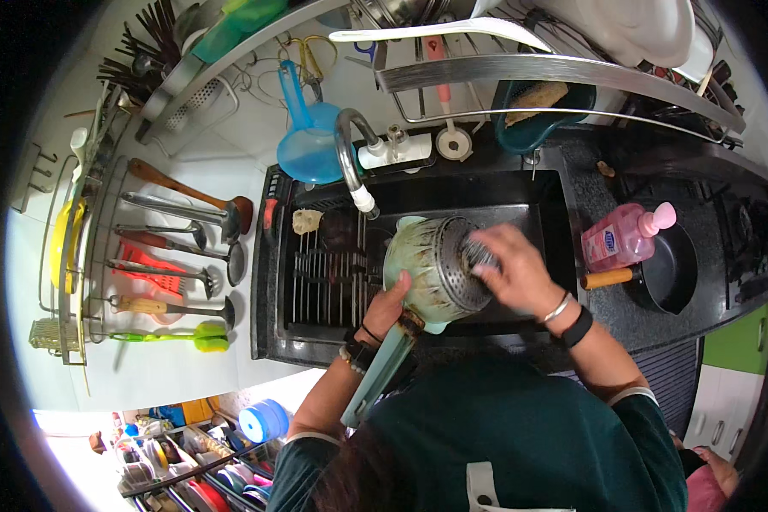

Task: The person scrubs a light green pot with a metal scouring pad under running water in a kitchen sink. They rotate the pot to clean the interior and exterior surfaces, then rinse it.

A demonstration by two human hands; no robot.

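Observation:
A pale green saucepan [419, 256] with scorched brown marks lies tipped on its side over the black sink [553, 221]. Its round metal base [451, 246], dotted with small holes, faces up and to the right. My left hand [384, 310] grips the pan's wall, thumb on top, close to where the long green handle [379, 374] joins. The handle slants down towards my body. A metal scouring pad [481, 254] is in my right hand [518, 272], pressed against the base; the fingers are blurred and partly hide the pad.
A curved faucet [353, 153] overhangs the sink behind the pan. Pink liquid soap [617, 240] and a small black frying pan [672, 272] stand on the right counter. Ladles and turners [185, 217] hang at the left. A steel rack [550, 72] spans above. Another person's arm [717, 470] shows lower right.

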